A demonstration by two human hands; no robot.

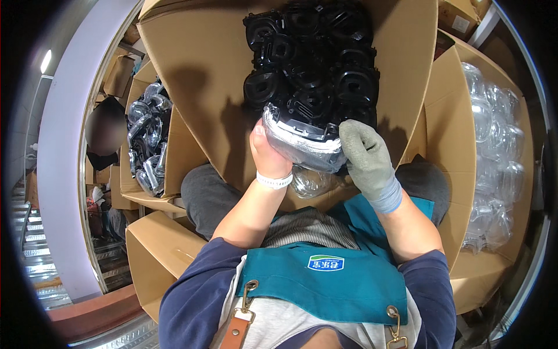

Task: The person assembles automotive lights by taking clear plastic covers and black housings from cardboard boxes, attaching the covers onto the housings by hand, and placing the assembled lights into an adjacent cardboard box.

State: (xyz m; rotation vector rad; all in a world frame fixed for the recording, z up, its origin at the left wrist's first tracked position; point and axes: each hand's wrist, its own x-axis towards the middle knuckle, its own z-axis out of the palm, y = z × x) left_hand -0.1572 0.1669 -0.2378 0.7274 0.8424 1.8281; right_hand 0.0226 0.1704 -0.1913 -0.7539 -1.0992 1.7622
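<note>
A vehicle lamp [302, 145] with a clear, shiny lens and a dark back part is held up in front of my chest. My bare left hand [268, 152] is closed round its left end, the thumb on the near side. On its right end, my right hand [367, 160], in a grey glove, grips with bent fingers. Beyond the lamp, black plastic lamp housings [308, 70] sit in rows in a large cardboard box [197, 75]. Just below the lamp, another clear plastic piece [311, 183] shows in part, between my forearms.
At the right, a cardboard box [450, 128] holds stacked clear lens covers [494, 157]. Another box at the left contains clear and black lamps [150, 136]. An open carton [157, 244] stands by my left elbow. Metal rollers [46, 256] run along the far left, beside a pale post [64, 151].
</note>
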